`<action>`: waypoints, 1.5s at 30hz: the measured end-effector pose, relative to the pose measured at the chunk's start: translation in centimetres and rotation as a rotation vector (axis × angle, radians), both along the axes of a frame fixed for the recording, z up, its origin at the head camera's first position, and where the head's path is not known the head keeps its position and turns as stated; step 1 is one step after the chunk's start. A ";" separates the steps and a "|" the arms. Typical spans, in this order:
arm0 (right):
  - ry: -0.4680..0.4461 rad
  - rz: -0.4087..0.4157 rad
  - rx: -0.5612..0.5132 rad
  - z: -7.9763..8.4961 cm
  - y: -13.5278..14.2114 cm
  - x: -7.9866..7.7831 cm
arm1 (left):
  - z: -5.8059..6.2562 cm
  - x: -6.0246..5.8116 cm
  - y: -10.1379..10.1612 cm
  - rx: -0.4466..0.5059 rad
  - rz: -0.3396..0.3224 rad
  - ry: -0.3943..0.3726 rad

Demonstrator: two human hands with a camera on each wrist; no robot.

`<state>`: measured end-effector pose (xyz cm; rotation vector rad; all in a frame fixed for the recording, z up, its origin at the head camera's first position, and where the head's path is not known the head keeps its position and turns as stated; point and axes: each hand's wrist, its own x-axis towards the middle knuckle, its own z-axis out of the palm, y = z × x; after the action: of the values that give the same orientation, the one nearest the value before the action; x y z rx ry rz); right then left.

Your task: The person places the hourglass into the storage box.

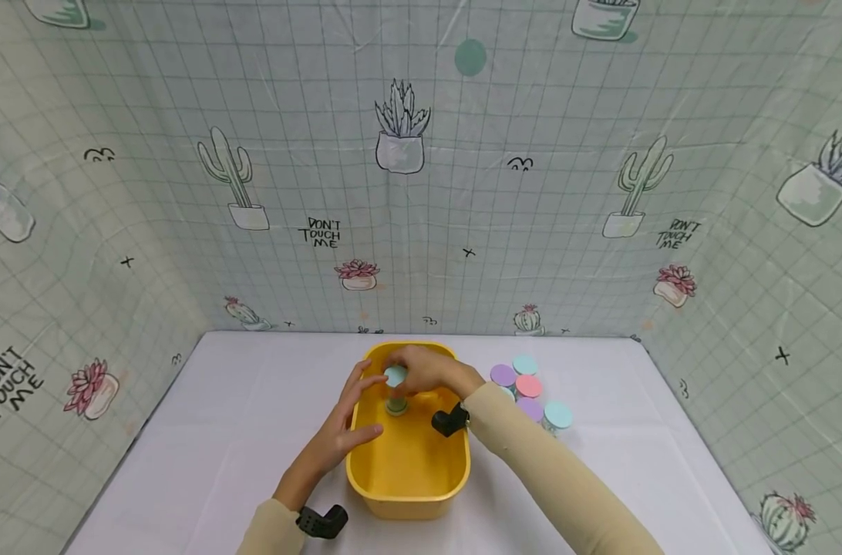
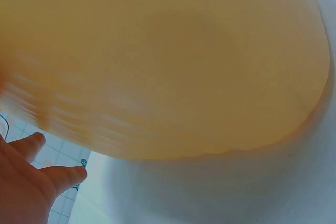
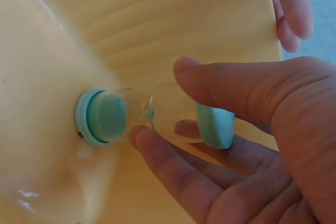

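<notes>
A sand timer (image 3: 173, 109) with mint end caps, clear glass and mint sand at its lower end stands upright on the floor of a yellow plastic bin (image 1: 409, 470), near the far end. My right hand (image 1: 424, 368) reaches into the bin and holds it, the thumb (image 3: 226, 82) on one side of the glass and the fingers (image 3: 178, 169) curled round the other. At the bin's left rim is my left hand (image 1: 338, 424), fingers spread and holding nothing. The left wrist view shows mostly the bin's outer wall (image 2: 184, 66), with part of the left hand at the lower left.
Right of the bin, several more sand timers stand in a cluster on the white table (image 1: 254, 432), among them a pink-topped one (image 1: 528, 385), a purple-topped one (image 1: 503, 375) and a mint-topped one (image 1: 557, 415). A printed grid cloth (image 1: 421, 208) rises behind and at both sides.
</notes>
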<state>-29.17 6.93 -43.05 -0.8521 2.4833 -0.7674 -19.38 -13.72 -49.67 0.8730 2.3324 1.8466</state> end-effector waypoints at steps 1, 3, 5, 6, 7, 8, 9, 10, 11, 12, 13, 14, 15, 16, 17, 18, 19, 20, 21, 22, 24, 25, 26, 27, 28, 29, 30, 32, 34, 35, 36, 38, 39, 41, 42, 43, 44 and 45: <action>0.005 0.000 -0.002 0.0 0.0 0.0 | 0.1 0.0 0.0 0.001 0.000 0.001; 0.005 -0.002 -0.009 0.0 0.0 -0.1 | 0.1 -0.1 0.0 -0.004 0.003 0.005; -0.001 -0.009 -0.020 0.0 0.0 -0.2 | 0.2 -0.2 0.0 -0.006 0.006 0.003; -0.003 -0.009 -0.022 -0.1 0.0 -0.1 | 0.1 -0.1 0.0 -0.008 0.007 0.001; -0.007 -0.007 -0.025 -0.1 0.0 -0.1 | 0.1 -0.1 0.0 -0.009 0.008 -0.001; -0.009 -0.003 -0.029 -0.1 0.0 -0.1 | 0.1 -0.1 0.0 -0.010 0.009 -0.003; -0.012 0.000 -0.032 -0.2 0.0 -0.1 | 0.1 0.0 0.0 -0.009 0.008 -0.005; -0.010 0.003 -0.033 -0.2 0.0 -0.1 | 0.0 0.0 -0.1 -0.008 0.007 -0.007; -0.008 0.008 -0.033 -0.2 0.0 0.0 | 0.0 0.0 -0.1 -0.007 0.006 -0.008; -0.004 0.010 -0.033 -0.2 0.0 0.0 | 0.0 0.0 -0.1 -0.006 0.005 -0.008; 0.000 0.012 -0.034 -0.2 0.0 0.0 | 0.0 0.0 -0.1 -0.005 0.005 -0.007; 0.005 0.013 -0.032 -0.2 0.0 0.0 | 0.0 0.0 -0.1 -0.005 0.004 -0.008; 0.010 0.013 -0.028 -0.2 0.0 0.0 | 0.0 0.0 -0.1 -0.005 0.004 -0.009; 0.017 0.014 -0.022 -0.2 0.0 -0.1 | 0.0 0.0 -0.1 -0.004 0.004 -0.008; 0.019 0.012 -0.017 -0.2 0.0 -0.1 | 0.0 0.0 -0.1 -0.003 0.004 -0.008; 0.022 0.012 -0.011 -0.1 0.0 -0.1 | 0.0 0.0 0.0 -0.003 0.004 -0.009; 0.026 0.013 -0.004 -0.1 0.0 -0.1 | 0.0 0.0 0.0 -0.004 0.004 -0.009; 0.030 0.012 0.004 -0.1 0.0 -0.1 | 0.1 0.1 0.0 -0.005 0.005 -0.008; 0.031 0.012 0.009 -0.1 -0.1 0.0 | 0.1 0.1 0.0 -0.005 0.005 -0.008; 0.032 0.013 0.014 0.0 -0.1 0.0 | 0.1 0.1 0.0 -0.006 0.006 -0.008; 0.032 0.013 0.017 0.1 -0.1 0.0 | 0.1 0.1 0.0 -0.010 0.009 -0.007; 0.031 0.014 0.017 0.1 -0.1 0.1 | 0.1 0.1 0.0 -0.011 0.009 -0.007; 0.027 0.013 0.017 0.1 -0.1 0.1 | 0.1 0.1 0.0 -0.012 0.010 -0.007; 0.021 0.011 0.016 0.2 0.0 0.1 | 0.0 0.1 0.0 -0.013 0.011 -0.008; 0.016 0.009 0.012 0.2 0.0 0.1 | 0.0 0.1 -0.1 -0.015 0.013 -0.010; 0.004 0.004 0.006 0.2 0.0 0.2 | 0.0 0.1 -0.1 -0.017 0.015 -0.012; -0.011 -0.001 0.001 0.3 0.1 0.3 | 0.0 0.2 -0.1 -0.016 0.017 -0.014; -0.032 -0.020 0.005 0.6 0.3 0.3 | -0.1 0.1 0.0 -0.016 0.018 -0.018; -0.052 -0.035 0.012 1.2 0.7 0.5 | -0.1 0.1 0.1 -0.017 0.016 -0.021; -0.063 -0.040 0.013 1.5 1.0 0.7 | -0.1 0.1 0.1 -0.016 0.015 -0.023; -0.068 -0.039 0.018 2.0 1.3 0.8 | -0.1 0.1 0.2 -0.015 0.013 -0.024; -0.071 -0.034 0.024 3.1 2.2 1.1 | -0.1 0.0 0.2 -0.016 0.011 -0.023; -0.071 -0.025 0.015 3.8 2.8 1.3 | -0.1 0.0 0.3 -0.016 0.010 -0.020; -0.076 -0.011 -0.019 5.0 4.1 1.4 | -0.1 0.0 0.3 -0.013 0.014 -0.015; -0.072 -0.002 -0.041 5.6 4.9 1.5 | -0.1 -0.1 0.3 -0.011 0.015 -0.012; -0.064 -0.003 -0.066 6.0 5.7 1.4 | -0.2 0.0 0.3 -0.010 0.018 -0.008; -0.051 -0.008 -0.092 6.4 6.6 1.4 | -0.2 0.0 0.2 -0.008 0.018 -0.005; -0.033 -0.015 -0.118 6.7 7.5 1.4 | -0.2 0.1 0.2 -0.008 0.019 -0.004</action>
<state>-27.79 14.45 -36.37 -0.8548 2.4379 -0.9336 -19.32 -13.51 -49.91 0.8492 2.3519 1.8434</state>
